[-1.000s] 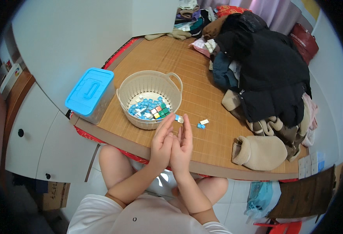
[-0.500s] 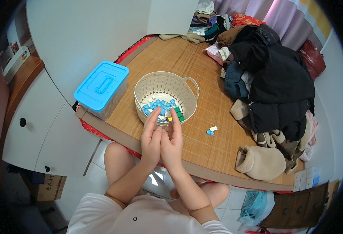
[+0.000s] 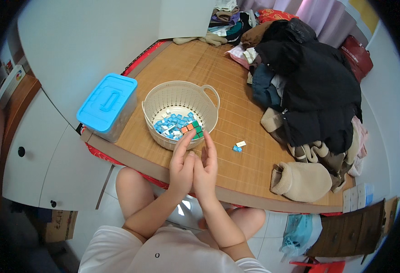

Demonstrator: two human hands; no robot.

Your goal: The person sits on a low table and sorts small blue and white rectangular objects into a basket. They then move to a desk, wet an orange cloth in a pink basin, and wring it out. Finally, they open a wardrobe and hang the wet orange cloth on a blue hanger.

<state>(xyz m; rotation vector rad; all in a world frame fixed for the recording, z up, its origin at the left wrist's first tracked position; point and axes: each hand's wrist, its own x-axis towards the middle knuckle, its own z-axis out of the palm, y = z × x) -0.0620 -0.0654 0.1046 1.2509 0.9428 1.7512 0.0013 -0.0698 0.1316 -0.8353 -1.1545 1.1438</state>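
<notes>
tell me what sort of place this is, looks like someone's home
Most likely a bedroom in a home, though the pictures can't prove it: a wide woven mat laid out as on a bed, clothes heaped on it, and a purple curtain behind.

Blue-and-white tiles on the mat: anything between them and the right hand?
Nothing visible: just bamboo mat separates the right hand from the blue-and-white tiles; the beige basket stands left of that path.
</notes>
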